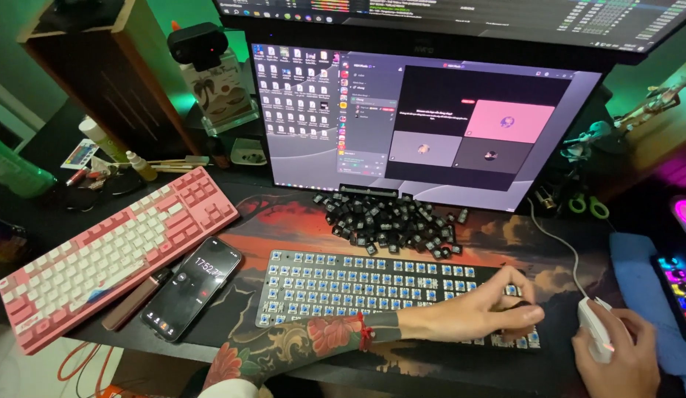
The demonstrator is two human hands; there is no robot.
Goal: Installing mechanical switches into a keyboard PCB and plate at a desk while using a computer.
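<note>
A bare keyboard [357,284] with its keycaps off shows rows of blue switches in the middle of the desk mat. My left hand [475,309], tattooed along the forearm, reaches across it and pinches a dark keycap [521,306] at the keyboard's right end. My right hand [619,354] rests on a white mouse [593,328] at the lower right. A heap of black keycaps [394,221] lies behind the keyboard, under the monitor [431,125].
A pink and white keyboard [114,250] lies at the left, with a smartphone [192,287] and a dark slim stick beside it. Small bottles and clutter sit at the back left, green scissors [587,205] at the back right, a lit pad [678,287] at the right edge.
</note>
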